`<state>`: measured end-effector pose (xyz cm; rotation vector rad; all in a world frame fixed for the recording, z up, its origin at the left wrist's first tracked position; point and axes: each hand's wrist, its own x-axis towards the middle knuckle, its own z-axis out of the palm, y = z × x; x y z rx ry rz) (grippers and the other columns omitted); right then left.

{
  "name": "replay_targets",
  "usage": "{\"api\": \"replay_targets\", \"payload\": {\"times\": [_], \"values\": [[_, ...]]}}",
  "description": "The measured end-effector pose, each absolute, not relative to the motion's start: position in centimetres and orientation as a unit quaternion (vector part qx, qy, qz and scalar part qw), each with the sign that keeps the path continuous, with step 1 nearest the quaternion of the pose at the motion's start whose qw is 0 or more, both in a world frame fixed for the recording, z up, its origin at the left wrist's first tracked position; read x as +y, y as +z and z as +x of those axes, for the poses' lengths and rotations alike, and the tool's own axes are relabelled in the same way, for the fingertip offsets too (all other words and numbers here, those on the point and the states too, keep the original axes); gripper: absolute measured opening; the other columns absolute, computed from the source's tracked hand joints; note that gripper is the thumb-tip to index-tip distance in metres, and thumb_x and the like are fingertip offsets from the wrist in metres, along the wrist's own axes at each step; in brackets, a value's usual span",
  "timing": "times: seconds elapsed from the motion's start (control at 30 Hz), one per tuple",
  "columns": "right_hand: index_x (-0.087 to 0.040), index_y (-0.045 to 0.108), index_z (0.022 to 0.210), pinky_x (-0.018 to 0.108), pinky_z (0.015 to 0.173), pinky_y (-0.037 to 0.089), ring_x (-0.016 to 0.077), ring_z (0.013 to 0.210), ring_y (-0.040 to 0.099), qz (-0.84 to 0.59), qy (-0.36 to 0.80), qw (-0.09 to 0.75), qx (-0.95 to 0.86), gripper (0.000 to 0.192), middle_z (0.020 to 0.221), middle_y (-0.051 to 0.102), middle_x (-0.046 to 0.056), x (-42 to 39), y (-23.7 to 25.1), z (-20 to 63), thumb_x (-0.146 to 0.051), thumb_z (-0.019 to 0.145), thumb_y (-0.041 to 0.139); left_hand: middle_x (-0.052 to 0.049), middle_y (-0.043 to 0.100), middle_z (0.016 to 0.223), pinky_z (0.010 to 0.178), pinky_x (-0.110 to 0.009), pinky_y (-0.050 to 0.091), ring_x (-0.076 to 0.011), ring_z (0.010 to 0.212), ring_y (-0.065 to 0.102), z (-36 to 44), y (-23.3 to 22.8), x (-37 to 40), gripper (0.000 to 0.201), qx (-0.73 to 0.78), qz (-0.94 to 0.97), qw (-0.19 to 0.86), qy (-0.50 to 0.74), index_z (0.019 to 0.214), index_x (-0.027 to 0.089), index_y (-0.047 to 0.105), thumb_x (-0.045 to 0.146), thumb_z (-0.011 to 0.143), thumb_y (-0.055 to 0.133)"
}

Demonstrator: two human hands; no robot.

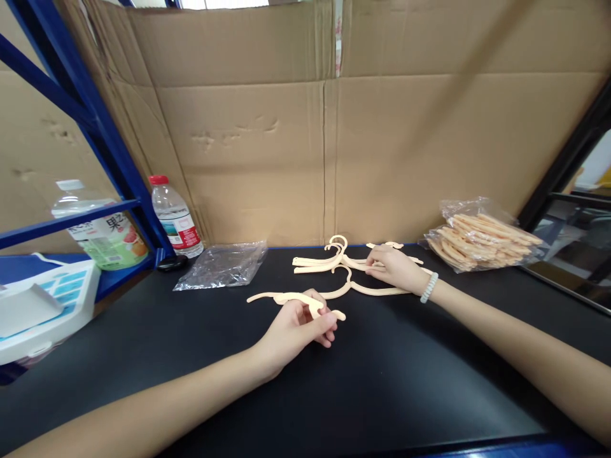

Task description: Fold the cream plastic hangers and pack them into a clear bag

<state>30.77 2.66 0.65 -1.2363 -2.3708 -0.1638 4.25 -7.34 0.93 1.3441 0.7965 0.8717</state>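
My left hand (298, 327) is closed around a cream plastic hanger part (293, 297), held low over the black tabletop. Its thin end points left, and a short curved end sticks out past my thumb. Farther back, my right hand (398, 268) reaches over the hangers with fingers bent and fingertips together on a cream hanger (352, 261); part of that hanger is hidden under the hand. In front of it lies another hanger (377, 291), its arms spread and its hook toward the back. A small loose cream piece (394, 245) shows behind my right hand.
A clear bag of cream hanger parts (482, 238) lies at the back right. To the left are a flat clear plastic bag (224, 264), a red-capped bottle (176, 219), a larger green-labelled bottle (112, 235) and a white-and-blue box (52, 302). Cardboard (248, 159) stands behind the tabletop (372, 388).
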Motion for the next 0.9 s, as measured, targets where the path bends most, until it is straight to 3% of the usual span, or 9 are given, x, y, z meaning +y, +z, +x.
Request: {"api": "replay_targets", "payload": {"times": [0.17, 0.4, 0.77, 0.9], "values": [[-0.019, 0.059, 0.082, 0.03, 0.066, 0.045, 0.0186, 0.071, 0.06, -0.452, -0.045, 0.27, -0.849, 0.01, 0.078, 0.065, 0.003, 0.2, 3.2, 31.1, -0.024, 0.09, 0.054, -0.004, 0.069, 0.08, 0.059, -0.022, 0.051, -0.012, 0.063, 0.065, 3.6, 1.8, -7.1, 0.033, 0.355, 0.561, 0.643, 0.381, 0.08, 0.017, 0.047, 0.038, 0.078, 0.073], [-0.021, 0.058, 0.102, 0.033, 0.07, 0.05, 0.021, 0.082, 0.061, -0.415, 0.011, 0.379, -0.827, 0.014, 0.096, 0.063, 0.007, -3.6, 2.6, 32.9, -0.029, 0.094, 0.05, 0.001, 0.061, 0.072, 0.063, -0.017, 0.048, -0.0084, 0.066, 0.058, 1.8, 2.5, -5.9, 0.022, 0.358, 0.543, 0.608, 0.455, 0.085, 0.015, 0.06, 0.03, 0.078, 0.074], [-0.024, 0.055, 0.105, 0.032, 0.075, 0.05, 0.0213, 0.092, 0.06, -0.385, -0.024, 0.417, -0.823, 0.013, 0.099, 0.06, 0.006, -4.5, 1.0, 32.9, -0.019, 0.094, 0.05, 0.001, 0.058, 0.069, 0.068, -0.02, 0.044, -0.0101, 0.069, 0.052, -0.2, 2.9, -3.6, 0.016, 0.308, 0.544, 0.629, 0.462, 0.08, 0.017, 0.058, 0.027, 0.083, 0.069], [-0.025, 0.056, 0.105, 0.032, 0.073, 0.051, 0.0219, 0.091, 0.061, -0.395, -0.033, 0.435, -0.809, 0.014, 0.099, 0.061, 0.006, -4.9, 0.9, 33.0, -0.019, 0.093, 0.051, 0.0, 0.057, 0.083, 0.073, -0.023, 0.046, -0.0111, 0.077, 0.055, -0.4, 3.5, -3.7, 0.015, 0.281, 0.545, 0.66, 0.433, 0.08, 0.017, 0.058, 0.026, 0.083, 0.069]]}}
